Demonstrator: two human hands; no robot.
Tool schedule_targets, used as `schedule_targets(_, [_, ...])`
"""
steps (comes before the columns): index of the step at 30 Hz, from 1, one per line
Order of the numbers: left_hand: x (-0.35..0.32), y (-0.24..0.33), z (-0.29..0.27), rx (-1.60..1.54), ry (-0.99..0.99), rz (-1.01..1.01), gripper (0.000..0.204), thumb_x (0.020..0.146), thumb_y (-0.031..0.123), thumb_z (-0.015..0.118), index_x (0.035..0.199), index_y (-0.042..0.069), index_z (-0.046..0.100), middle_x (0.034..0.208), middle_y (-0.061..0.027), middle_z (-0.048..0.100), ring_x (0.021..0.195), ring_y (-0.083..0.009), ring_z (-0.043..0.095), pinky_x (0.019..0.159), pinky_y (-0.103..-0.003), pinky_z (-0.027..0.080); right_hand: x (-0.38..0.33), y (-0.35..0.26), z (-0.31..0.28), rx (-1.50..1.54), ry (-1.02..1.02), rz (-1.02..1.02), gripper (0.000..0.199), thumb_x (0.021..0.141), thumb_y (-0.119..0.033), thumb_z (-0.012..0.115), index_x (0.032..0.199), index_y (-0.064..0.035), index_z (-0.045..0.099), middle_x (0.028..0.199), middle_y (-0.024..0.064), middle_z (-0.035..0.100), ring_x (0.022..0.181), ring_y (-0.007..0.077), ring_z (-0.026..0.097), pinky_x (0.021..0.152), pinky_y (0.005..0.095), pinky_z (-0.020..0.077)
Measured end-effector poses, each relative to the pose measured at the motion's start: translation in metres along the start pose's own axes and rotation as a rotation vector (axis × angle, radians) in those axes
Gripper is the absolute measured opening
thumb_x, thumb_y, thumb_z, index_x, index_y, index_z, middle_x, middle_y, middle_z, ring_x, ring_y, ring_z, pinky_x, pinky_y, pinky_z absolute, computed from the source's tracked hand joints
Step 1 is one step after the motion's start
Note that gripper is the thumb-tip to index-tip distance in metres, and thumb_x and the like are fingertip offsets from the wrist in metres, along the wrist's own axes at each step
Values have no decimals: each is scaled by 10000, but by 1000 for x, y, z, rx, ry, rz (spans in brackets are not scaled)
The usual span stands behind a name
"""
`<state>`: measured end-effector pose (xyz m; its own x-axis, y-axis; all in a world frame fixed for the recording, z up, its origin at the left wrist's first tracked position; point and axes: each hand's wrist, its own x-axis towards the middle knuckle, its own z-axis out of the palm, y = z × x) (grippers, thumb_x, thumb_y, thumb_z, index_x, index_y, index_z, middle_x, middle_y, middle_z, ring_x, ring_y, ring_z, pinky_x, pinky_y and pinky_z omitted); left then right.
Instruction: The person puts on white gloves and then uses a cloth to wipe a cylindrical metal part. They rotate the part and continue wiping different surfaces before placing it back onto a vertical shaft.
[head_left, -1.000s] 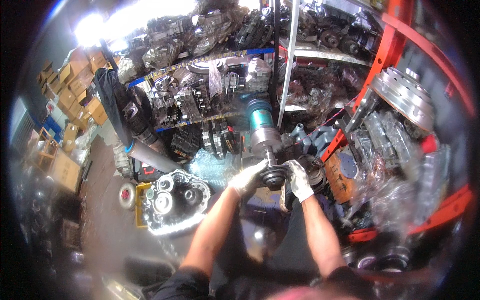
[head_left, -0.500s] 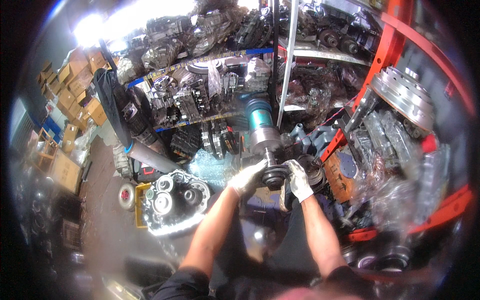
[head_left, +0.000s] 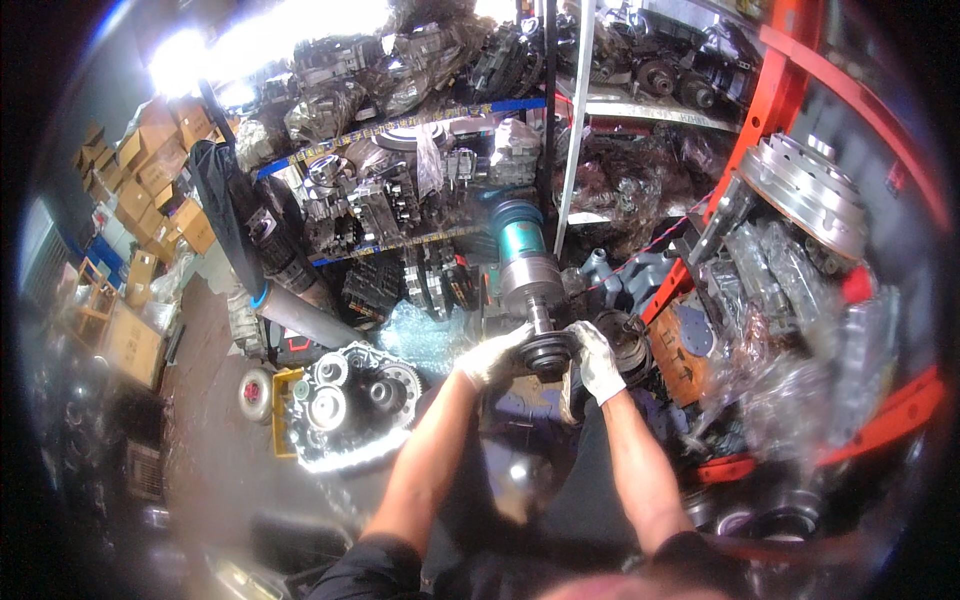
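Both my hands wear white gloves and grip a dark round metal part (head_left: 549, 352) under the ram of a press. My left hand (head_left: 492, 355) holds its left side, and my right hand (head_left: 598, 360) holds its right side. The press ram (head_left: 524, 258) has a teal cylinder above and a steel shaft that comes down onto the round part. Whether the shaft touches the part I cannot tell.
An open gearbox housing (head_left: 348, 405) with gears lies on the floor at the left beside a yellow crate (head_left: 282, 415). Shelves (head_left: 400, 190) packed with gearbox parts stand behind. An orange rack (head_left: 760, 130) holds wrapped parts at right. Cardboard boxes (head_left: 150, 190) are stacked far left.
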<state>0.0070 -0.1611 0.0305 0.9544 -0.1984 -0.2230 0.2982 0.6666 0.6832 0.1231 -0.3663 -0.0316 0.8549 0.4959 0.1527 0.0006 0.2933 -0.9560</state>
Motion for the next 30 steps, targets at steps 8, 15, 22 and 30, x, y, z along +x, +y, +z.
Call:
schedule_targets(8, [2, -1, 0, 26, -3, -12, 529, 1051, 393, 704, 1433, 39, 610, 1351, -121, 693, 1174, -209, 687, 995, -350, 586, -11, -27, 12, 205, 56, 243, 219, 1088, -183, 571, 1122, -22, 716, 1119, 71, 724, 1079, 171, 676, 982, 327, 517])
schedule_targets(15, [7, -4, -7, 331, 15, 86, 511, 1096, 459, 618, 1376, 37, 682, 1314, -99, 730, 1190, -213, 692, 1087, -409, 528, -3, -11, 8, 257, 97, 276, 173, 1067, -162, 584, 1077, -46, 712, 1037, 47, 711, 1020, 155, 672, 938, 315, 522])
schedule_targets(22, [14, -6, -18, 212, 48, -1, 514, 1073, 542, 626, 1312, 102, 739, 1249, -57, 751, 1100, -147, 672, 940, -304, 518, 0, 1, -1, 284, 70, 241, 96, 1012, -183, 691, 1053, -109, 735, 1006, 19, 736, 977, 153, 696, 854, 346, 574])
schedule_targets(30, [6, 1, 0, 405, 91, 86, 521, 1091, 525, 603, 1318, 74, 733, 1155, -32, 759, 1014, -123, 657, 885, -303, 528, 0, -4, 2, 318, 33, 236, 145, 1023, -166, 608, 1041, -58, 703, 997, 41, 707, 986, 159, 670, 938, 322, 513])
